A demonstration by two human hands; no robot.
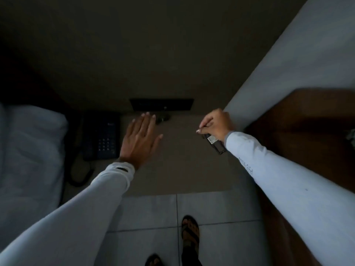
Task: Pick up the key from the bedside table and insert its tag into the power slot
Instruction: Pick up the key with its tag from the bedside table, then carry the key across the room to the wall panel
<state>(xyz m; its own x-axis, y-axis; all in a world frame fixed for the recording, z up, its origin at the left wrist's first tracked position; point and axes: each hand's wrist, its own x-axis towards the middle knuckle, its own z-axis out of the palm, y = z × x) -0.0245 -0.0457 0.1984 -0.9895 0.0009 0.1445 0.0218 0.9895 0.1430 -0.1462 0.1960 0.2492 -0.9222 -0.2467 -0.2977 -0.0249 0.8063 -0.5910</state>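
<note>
My right hand (216, 122) is closed on the key, above the right side of the bedside table (180, 169). A small metal ring (198, 130) shows at my fingertips. The dark rectangular key tag (215, 144), with a pale label on it, hangs below the hand against my sleeve. My left hand (139, 139) is spread flat with fingers apart over the table's back middle and holds nothing. Just past its fingertips lies a small dark object (163, 118) that I cannot identify. A black panel (161, 105) sits on the wall right behind the table.
A dark telephone (101, 138) with a coiled cord rests on the table's left side, beside a white pillow (28, 150). A pale wall corner (269, 73) and a brown wooden surface (311, 131) close off the right. Tiled floor and my sandalled feet (190, 232) are below.
</note>
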